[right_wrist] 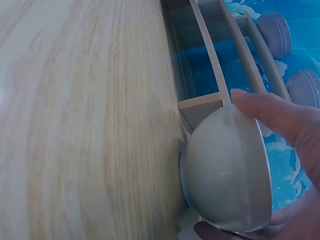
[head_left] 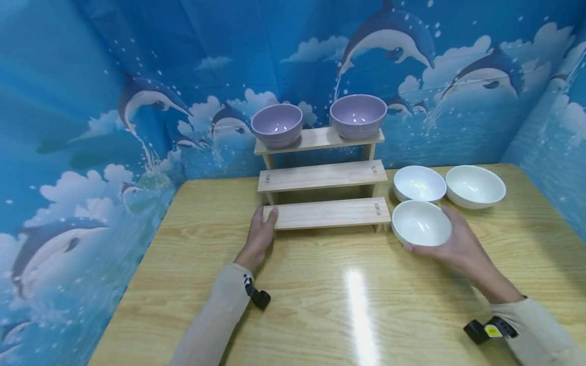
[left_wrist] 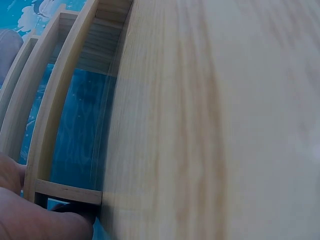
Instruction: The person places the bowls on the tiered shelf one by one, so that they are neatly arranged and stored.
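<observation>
A three-step wooden shelf [head_left: 326, 214] stands on the table. My left hand [head_left: 260, 235] grips the left end of its lowest step, the thumb on top. In the left wrist view part of that hand [left_wrist: 45, 212] is at the shelf's end. My right hand [head_left: 458, 241] holds a white bowl [head_left: 418, 223] by its side, the bowl upright beside the shelf's right end. The right wrist view shows the bowl's outer wall [right_wrist: 227, 170] between thumb and fingers; whether its base touches the table, I cannot tell.
Two purple bowls [head_left: 276, 127] [head_left: 358, 118] sit on the top step. Behind the held bowl stand another white bowl [head_left: 418, 178] and, to its right, a third white bowl [head_left: 477, 188]. A blue dolphin-print cloth [head_left: 220, 51] hangs around the wooden table [head_left: 302, 305].
</observation>
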A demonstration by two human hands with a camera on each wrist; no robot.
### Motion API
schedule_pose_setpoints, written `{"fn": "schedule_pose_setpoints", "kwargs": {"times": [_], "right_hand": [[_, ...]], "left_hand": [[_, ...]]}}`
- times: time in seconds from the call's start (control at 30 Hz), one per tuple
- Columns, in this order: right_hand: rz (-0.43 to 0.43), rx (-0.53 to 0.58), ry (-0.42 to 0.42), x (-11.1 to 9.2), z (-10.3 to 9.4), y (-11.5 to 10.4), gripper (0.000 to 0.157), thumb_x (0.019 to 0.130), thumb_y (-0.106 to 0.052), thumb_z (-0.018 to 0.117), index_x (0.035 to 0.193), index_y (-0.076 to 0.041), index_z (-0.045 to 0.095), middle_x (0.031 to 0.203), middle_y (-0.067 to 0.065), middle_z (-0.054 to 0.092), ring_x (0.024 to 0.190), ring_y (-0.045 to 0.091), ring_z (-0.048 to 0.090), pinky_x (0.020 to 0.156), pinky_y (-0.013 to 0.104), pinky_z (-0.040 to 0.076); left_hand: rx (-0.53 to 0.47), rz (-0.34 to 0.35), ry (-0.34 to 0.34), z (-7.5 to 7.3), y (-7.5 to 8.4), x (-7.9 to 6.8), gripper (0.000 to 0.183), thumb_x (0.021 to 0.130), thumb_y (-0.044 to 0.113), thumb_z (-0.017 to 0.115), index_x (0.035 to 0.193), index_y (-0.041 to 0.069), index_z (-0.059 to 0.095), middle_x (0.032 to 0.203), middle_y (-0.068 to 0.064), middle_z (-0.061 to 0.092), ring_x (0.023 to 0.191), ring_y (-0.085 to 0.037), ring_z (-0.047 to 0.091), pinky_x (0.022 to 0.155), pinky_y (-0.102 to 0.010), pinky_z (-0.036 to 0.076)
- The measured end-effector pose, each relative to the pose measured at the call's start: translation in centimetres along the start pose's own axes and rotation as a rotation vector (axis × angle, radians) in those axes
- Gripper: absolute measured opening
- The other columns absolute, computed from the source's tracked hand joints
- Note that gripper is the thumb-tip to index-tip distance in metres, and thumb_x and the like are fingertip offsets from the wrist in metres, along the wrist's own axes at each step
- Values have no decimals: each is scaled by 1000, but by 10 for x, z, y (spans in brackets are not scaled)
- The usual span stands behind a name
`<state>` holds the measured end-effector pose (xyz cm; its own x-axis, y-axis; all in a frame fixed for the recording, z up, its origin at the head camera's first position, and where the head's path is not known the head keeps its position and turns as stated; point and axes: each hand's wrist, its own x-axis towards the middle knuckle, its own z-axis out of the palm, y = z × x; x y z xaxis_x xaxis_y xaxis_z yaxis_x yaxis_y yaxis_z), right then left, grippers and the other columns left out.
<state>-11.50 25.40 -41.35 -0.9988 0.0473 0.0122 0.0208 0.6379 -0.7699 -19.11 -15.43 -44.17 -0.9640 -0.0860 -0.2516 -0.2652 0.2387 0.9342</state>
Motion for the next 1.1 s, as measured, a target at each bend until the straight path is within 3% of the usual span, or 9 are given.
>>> {"fn": "schedule_pose_setpoints", "kwargs": {"times": [0.33,0.93,1.1], "right_hand": [[-13,-17,46,-1,2,0,121,66,-29,97,154,10,23,141,39,37,119,56,45,88,71,46],[38,-30,18,-5,1,-1,129,67,-32,97,156,11,14,145,42,31,124,59,39,93,75,41],[20,3,17,-8,-3,-3,121,66,-33,97,154,9,24,140,37,40,121,55,44,88,69,44]], "left_hand": [[10,1,4,1,-1,1,66,107,47,43,162,19,21,168,-7,19,154,-30,13,123,-55,13],[15,9,0,0,0,-1,66,108,45,43,163,18,19,168,-8,18,154,-31,13,123,-55,14],[23,10,-6,0,1,0,66,108,45,42,163,18,18,168,-8,16,154,-31,13,123,-55,15]]}}
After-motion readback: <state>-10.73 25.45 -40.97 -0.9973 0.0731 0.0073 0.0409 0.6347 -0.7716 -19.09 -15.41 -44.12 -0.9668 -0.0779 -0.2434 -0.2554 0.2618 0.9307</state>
